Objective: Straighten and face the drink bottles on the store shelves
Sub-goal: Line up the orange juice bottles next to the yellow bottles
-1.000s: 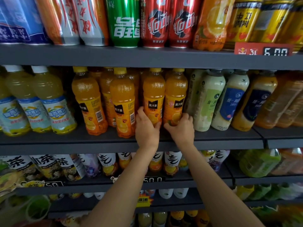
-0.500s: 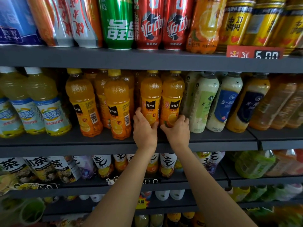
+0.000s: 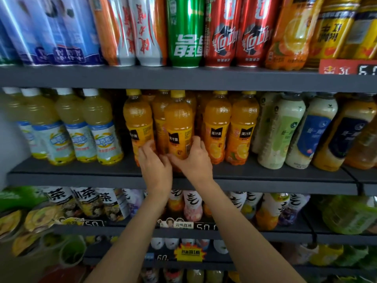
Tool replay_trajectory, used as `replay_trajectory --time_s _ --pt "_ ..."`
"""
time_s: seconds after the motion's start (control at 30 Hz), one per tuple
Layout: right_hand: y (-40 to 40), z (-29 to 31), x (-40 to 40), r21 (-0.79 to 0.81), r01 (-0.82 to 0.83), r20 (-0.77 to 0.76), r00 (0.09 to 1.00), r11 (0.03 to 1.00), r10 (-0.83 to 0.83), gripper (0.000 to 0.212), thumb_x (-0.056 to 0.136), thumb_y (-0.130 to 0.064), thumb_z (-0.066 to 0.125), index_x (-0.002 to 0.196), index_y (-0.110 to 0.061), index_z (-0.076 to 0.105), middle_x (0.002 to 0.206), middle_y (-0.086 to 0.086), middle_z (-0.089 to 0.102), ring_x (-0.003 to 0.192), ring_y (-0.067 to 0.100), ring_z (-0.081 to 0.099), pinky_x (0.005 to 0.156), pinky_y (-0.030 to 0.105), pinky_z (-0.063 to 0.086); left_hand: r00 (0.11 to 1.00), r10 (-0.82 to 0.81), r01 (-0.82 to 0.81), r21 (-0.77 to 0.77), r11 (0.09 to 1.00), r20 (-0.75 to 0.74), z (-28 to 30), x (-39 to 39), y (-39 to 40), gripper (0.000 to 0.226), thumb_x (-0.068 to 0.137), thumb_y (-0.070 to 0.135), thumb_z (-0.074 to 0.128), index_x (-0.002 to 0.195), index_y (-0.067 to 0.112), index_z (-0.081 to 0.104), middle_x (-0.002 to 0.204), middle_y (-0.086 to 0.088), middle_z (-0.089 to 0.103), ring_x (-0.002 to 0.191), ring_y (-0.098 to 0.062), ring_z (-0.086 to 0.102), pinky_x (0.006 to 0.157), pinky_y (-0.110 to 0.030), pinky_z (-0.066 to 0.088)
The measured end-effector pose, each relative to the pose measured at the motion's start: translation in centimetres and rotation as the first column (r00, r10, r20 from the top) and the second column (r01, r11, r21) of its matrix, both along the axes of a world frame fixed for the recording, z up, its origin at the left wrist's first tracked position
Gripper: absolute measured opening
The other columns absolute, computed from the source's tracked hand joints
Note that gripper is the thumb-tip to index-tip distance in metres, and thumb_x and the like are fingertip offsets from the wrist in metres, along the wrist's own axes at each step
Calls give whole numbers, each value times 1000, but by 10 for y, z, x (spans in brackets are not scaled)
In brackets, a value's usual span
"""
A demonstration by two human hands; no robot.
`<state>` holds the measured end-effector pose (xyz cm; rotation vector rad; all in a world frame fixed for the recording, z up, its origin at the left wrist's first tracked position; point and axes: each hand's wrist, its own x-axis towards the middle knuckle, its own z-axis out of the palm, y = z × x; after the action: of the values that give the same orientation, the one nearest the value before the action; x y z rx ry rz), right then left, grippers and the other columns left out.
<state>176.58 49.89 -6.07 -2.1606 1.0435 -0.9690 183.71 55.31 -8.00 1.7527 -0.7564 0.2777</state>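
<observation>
- Left hand (image 3: 156, 167) and right hand (image 3: 193, 160): fingers clamped on one orange juice bottle (image 3: 179, 127) from both sides.
- Bottle upright between the fingers, on the middle shelf (image 3: 81, 176), label facing out.

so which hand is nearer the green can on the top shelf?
Right, narrowly. The right hand sits almost directly below the green can, on an orange juice bottle. The left hand is below and further left.
</observation>
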Motion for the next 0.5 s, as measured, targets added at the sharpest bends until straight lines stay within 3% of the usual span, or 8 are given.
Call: replay_trajectory --time_s 0.1,0.3,0.43,0.5 --pt "1 -4 8 -7 80 -61 995 997 -80 66 76 -51 70 117 -8 42 115 9 56 103 30 59 79 43 51 991 -112 107 69 992 75 -3 12 -1 42 89 0 51 130 2 44 129 -16 46 123 -28 43 99 -32 37" --pt "4 -1 11 -41 321 -124 938 946 -324 66 81 -45 68 122 -6 35 121 12 54 110 31 55 81 40 46 950 -312 309 87 947 13 -1 22 -1 47 93 9 50 138 4 38 139 -12 40 132 -24 36 105 -24 29" --pt "8 1 20 -29 306 -113 945 951 -308 64 79 -37 71 120 -4 35 120 16 56 109 36 55 82 42 45 931 -366 364 93 927 -1 0 25 7 57 95 10 47 146 5 22 151 -10 28 139 -21 27 105 -17 20" --pt "9 3 23 -2 318 -94 944 948 -316 65 80 -37 71 120 -3 35 120 17 56 108 37 55 81 42 44 923 -384 386 88 918 -33 5 21 2 63 95 10 46 149 5 12 155 -10 20 142 -21 20 109 -20 18"
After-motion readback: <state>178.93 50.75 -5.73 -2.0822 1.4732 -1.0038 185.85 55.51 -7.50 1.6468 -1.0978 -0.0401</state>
